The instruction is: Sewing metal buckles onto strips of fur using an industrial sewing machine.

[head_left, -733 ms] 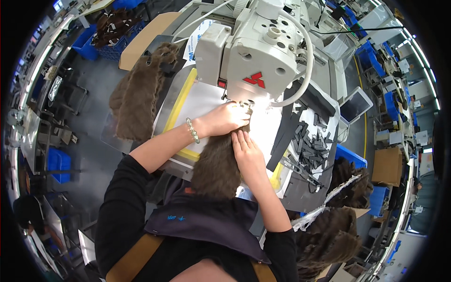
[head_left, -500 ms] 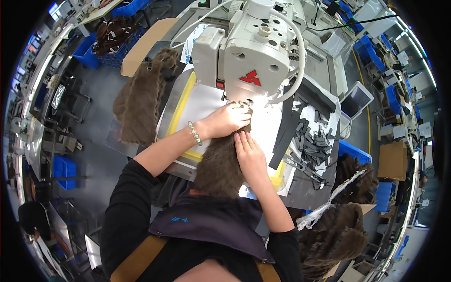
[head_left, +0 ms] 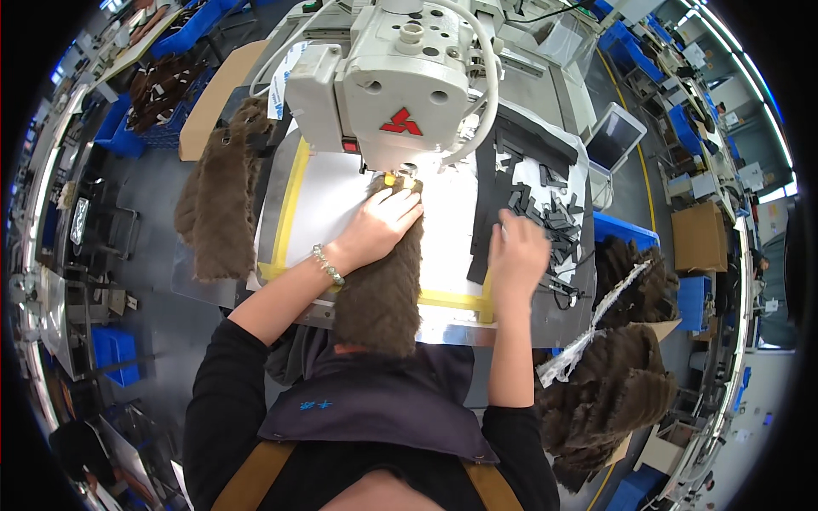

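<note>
A long piece of brown fur (head_left: 379, 298) lies on the white work surface. Its far end is under the head of a white industrial sewing machine (head_left: 405, 94), beside a small yellow part (head_left: 399, 180). My left hand (head_left: 383, 223) rests on the fur near that end, fingers stretched flat across it. My right hand (head_left: 520, 255) is off the fur, beside a pile of short black strips (head_left: 554, 220). Its fingers are bent and a little blurred, so whether it holds anything is unclear. A longer dark strip (head_left: 482, 230) lies just left of it.
More brown fur (head_left: 221, 200) lies at the left of the machine table. A heap of fur pieces (head_left: 609, 387) sits at my right, with a blue bin (head_left: 626, 228) behind it. Yellow tape (head_left: 292, 204) edges the work surface. A tablet-like screen (head_left: 615, 136) stands at the back right.
My right hand has lifted off the fur and moved right, to the black strips. My left hand stays on the fur. The whole view has shifted slightly.
</note>
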`<state>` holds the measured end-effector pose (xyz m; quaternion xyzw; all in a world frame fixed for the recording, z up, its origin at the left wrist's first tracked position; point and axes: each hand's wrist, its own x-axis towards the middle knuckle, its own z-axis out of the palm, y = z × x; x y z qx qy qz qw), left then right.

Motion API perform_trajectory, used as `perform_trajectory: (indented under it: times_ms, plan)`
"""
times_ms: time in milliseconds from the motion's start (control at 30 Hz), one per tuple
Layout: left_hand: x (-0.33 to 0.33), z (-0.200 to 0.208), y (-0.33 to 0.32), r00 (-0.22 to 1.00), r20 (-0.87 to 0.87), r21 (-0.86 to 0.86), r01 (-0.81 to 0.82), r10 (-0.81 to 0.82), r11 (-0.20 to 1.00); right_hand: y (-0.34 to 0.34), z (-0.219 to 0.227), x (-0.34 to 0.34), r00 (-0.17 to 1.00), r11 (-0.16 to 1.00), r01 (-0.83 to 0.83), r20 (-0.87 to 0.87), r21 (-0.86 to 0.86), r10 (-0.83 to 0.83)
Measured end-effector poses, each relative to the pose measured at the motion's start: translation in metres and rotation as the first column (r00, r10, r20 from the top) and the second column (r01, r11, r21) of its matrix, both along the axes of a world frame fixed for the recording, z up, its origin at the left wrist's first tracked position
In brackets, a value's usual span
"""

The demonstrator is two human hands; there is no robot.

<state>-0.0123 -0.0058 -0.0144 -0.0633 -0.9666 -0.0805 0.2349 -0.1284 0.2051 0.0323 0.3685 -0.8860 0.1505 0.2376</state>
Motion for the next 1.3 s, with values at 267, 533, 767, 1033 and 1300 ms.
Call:
perform_trajectory:
  times_ms: [267,533,767,1033,1300]
  plan:
    - [0.001,-0.001,0.008,1.0,-0.011,0.007,-0.01,0.01,1.0,0.04,-0.017,-0.035,0.963,0.973,0.228,0.143,0.017,-0.228]
    - [0.018,0.03,0.026,0.988,-0.102,0.417,0.15,-0.118,0.897,0.028,0.012,-0.003,0.907,0.945,0.102,0.418,-0.312,0.04]
    - [0.023,0.043,0.035,0.945,0.026,0.819,0.167,-0.325,0.549,0.01,-0.016,0.042,-0.27,0.642,0.284,0.583,-0.712,0.766]
    - [0.043,0.049,0.027,0.858,-0.085,0.948,0.226,-0.507,0.222,0.001,-0.035,0.066,-0.753,0.671,0.425,0.174,-0.607,0.635]
    - [0.079,0.047,0.019,0.994,0.03,0.965,-0.002,-0.106,0.262,0.032,0.012,-0.075,0.956,0.98,0.019,0.291,-0.197,0.04]
